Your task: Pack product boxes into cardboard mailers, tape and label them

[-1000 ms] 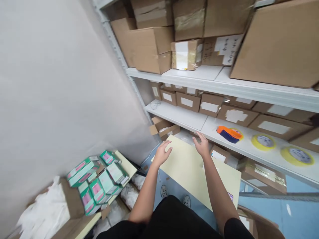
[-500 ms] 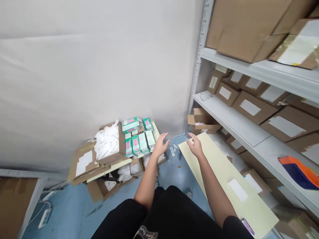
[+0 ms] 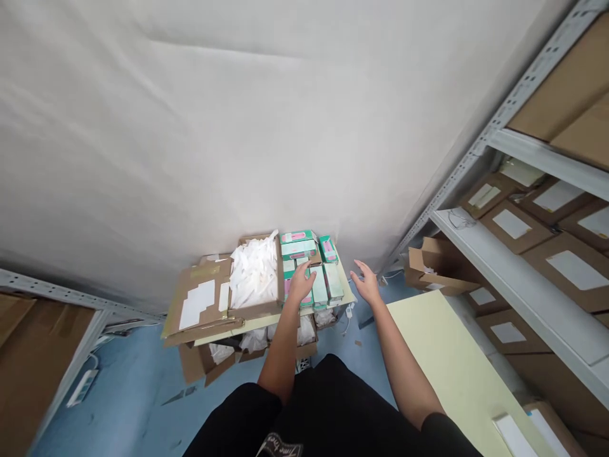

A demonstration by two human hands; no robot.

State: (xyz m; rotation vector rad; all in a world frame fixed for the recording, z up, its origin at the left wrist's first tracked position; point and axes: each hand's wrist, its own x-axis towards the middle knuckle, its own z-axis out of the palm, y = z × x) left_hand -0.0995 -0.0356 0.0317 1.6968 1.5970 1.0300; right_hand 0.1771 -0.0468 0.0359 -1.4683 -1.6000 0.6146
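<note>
My left hand [image 3: 301, 284] is open in front of the green and white boxes [image 3: 320, 285], overlapping some of them in the view; I cannot tell if it touches any. To the right of these boxes, my right hand [image 3: 366, 281] is also open, fingers spread and palm turned inward, holding nothing. The boxes stand in rows on a pale yellow table [image 3: 349, 295] against the wall. Left of them is an open carton [image 3: 257, 310] heaped with white wrapped pieces [image 3: 254, 270], whose kind I cannot make out.
A flattened cardboard piece [image 3: 204, 298] lies at the table's left end. Below are open cartons [image 3: 307, 349] with white bags. On the right stand a second yellow table [image 3: 442, 343] and a shelf rack [image 3: 480, 238] of cardboard boxes. A power strip [image 3: 83, 387] rests on the blue floor.
The view has swung left, so the table with the green boxes now lies before my hands and the second table has shifted right. Both hands stay open.
</note>
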